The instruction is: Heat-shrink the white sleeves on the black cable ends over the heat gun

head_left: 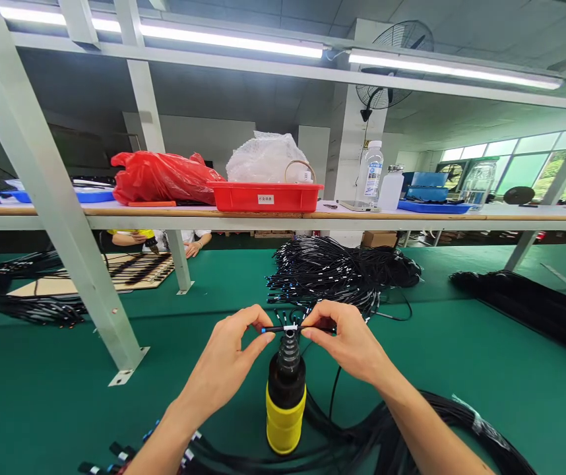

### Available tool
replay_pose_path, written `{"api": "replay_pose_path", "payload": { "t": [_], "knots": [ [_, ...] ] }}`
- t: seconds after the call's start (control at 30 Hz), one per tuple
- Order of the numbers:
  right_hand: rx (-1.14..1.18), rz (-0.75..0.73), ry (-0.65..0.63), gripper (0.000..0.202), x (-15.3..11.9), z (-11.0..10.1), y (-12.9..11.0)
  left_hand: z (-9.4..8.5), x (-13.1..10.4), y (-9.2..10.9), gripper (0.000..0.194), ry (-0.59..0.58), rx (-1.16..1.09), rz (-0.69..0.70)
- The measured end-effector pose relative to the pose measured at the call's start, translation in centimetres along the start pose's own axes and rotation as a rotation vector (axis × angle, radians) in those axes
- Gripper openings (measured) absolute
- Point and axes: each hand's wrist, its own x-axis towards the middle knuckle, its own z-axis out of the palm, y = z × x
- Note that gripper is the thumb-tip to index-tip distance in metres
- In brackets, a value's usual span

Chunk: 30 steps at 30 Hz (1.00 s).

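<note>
Between finger and thumb, my left hand (233,353) pinches the blue-tipped end of a thin black cable (276,328). On the other side, my right hand (345,340) pinches the same cable. A white sleeve (290,327) on the cable sits between my hands, right at the mouth of the nozzle of a yellow and black heat gun (283,409), which stands upright on the green table. Whether the cable touches the nozzle I cannot tell. More black cables (372,429) lie in a bundle under my right forearm.
Behind my hands lies a big pile of black cables (332,270). More cables (535,307) lie at the right. A metal post (85,264) stands at the left. The shelf (179,221) holds a red tray (268,198) and bottles. Another person's hand (192,249) shows beyond.
</note>
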Motion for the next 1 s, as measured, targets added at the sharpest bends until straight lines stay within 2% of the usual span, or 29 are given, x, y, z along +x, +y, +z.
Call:
{"api": "replay_pose_path", "payload": {
  "t": [0.1, 0.27, 0.33, 0.43, 0.6, 0.7, 0.9, 1.0],
  "knots": [
    [0.002, 0.002, 0.000, 0.010, -0.02, 0.00, 0.02, 0.01, -0.12, -0.11, 0.013, -0.016, 0.034, 0.013],
    [-0.059, -0.024, -0.059, 0.022, -0.15, -0.13, 0.01, 0.01, -0.51, -0.38, 0.042, -0.065, 0.139, -0.009],
    [-0.081, -0.036, -0.079, 0.027, -0.23, -0.15, -0.10, 0.02, -0.58, -0.44, 0.047, -0.055, 0.143, -0.023],
    [-0.069, -0.045, -0.075, 0.025, -0.27, -0.09, -0.29, -0.01, -0.59, -0.46, 0.042, -0.044, 0.098, -0.028],
    [-0.007, -0.053, -0.052, 0.014, -0.22, 0.13, -0.29, 0.01, -0.48, -0.56, 0.020, -0.001, 0.028, -0.004],
    [0.020, -0.043, -0.060, 0.012, -0.30, 0.12, -0.11, 0.12, -0.47, -0.44, 0.016, 0.018, 0.046, 0.031],
    [-0.061, -0.041, -0.109, 0.032, -0.47, -0.37, -0.14, 0.36, -0.56, 0.08, 0.045, -0.013, 0.121, 0.018],
    [-0.074, -0.042, -0.124, 0.038, -0.48, -0.46, -0.25, 0.45, -0.54, 0.11, 0.049, -0.013, 0.124, 0.007]
  ]
}}
